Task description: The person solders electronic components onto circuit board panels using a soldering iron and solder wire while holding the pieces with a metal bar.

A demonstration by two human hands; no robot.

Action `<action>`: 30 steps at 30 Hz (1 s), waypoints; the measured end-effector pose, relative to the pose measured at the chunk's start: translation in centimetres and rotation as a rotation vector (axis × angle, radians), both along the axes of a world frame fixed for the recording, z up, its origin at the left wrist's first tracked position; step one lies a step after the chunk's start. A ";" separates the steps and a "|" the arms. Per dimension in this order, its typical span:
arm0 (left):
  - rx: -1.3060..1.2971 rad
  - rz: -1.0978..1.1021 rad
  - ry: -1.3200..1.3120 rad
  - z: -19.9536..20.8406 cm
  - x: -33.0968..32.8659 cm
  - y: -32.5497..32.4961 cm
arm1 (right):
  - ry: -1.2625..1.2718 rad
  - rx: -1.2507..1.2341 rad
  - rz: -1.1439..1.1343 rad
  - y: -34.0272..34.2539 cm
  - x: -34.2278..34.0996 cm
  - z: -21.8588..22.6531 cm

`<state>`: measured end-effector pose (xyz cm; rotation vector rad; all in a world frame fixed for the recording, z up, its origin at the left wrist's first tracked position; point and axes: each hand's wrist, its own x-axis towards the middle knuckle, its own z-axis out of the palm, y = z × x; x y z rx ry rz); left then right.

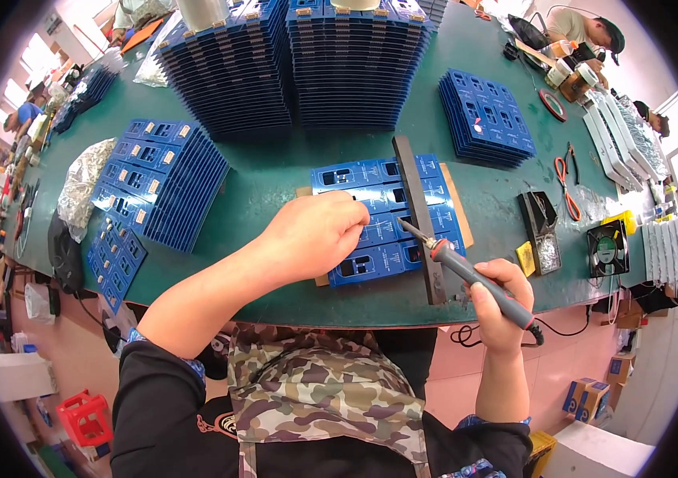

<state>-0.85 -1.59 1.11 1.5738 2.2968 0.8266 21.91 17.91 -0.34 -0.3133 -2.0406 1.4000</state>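
Note:
Directly before me a blue circuit board panel (387, 264) lies on a piece of brown cardboard (458, 207). Across its right part rests a long dark bar (418, 215). My right hand (500, 299) grips a grey soldering iron (478, 283), whose tip points left onto the panel, just past the bar. Over the panel's left part is my left hand (319, 231), its fingers pinched together close to the iron's tip. Whatever the left fingers hold is hidden or too small to make out.
Tall stacks of blue panels (231, 80) stand at the back, with shorter stacks left (159, 179) and right (486, 119). At right are a black soldering stand (542, 231), red-handled pliers (567, 187) and a small fan (608, 247). Other people sit around the green table (275, 307).

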 end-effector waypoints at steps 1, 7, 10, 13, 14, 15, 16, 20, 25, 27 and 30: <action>-0.025 0.004 0.007 -0.1 -0.1 0.1 | -0.009 0.018 0.008 0.0 -0.1 -0.1; -0.085 -0.005 0.013 -0.3 -0.3 0.6 | -0.018 0.078 0.034 0.0 -0.6 -0.2; -0.099 -0.018 0.016 -0.1 -0.3 0.8 | -0.028 0.087 0.038 0.1 -0.8 -0.4; -0.104 -0.036 0.015 -0.1 -0.4 1.0 | -0.028 0.087 0.051 0.2 -0.8 -0.4; -0.103 -0.047 0.015 -0.2 -0.4 1.0 | -0.026 0.094 0.064 0.2 -0.8 -0.4; -0.103 -0.047 0.014 -0.3 -0.4 1.1 | -0.026 0.093 0.063 0.2 -0.7 -0.5; -0.087 -0.049 0.008 -0.4 -0.3 1.1 | -0.021 0.084 0.064 0.3 -0.7 -0.6; -0.081 -0.059 0.011 -0.6 -0.2 1.2 | -0.025 0.063 0.063 0.2 -0.5 -0.5; -0.112 -0.055 -0.004 -0.3 0.0 1.5 | -0.017 0.049 0.058 0.0 -0.2 -0.6; -0.111 -0.058 -0.004 -0.4 0.1 1.6 | -0.009 0.044 0.056 -0.1 -0.1 -0.7; -0.107 -0.078 0.022 -0.4 0.2 1.7 | -0.010 0.040 0.050 0.0 0.1 -0.8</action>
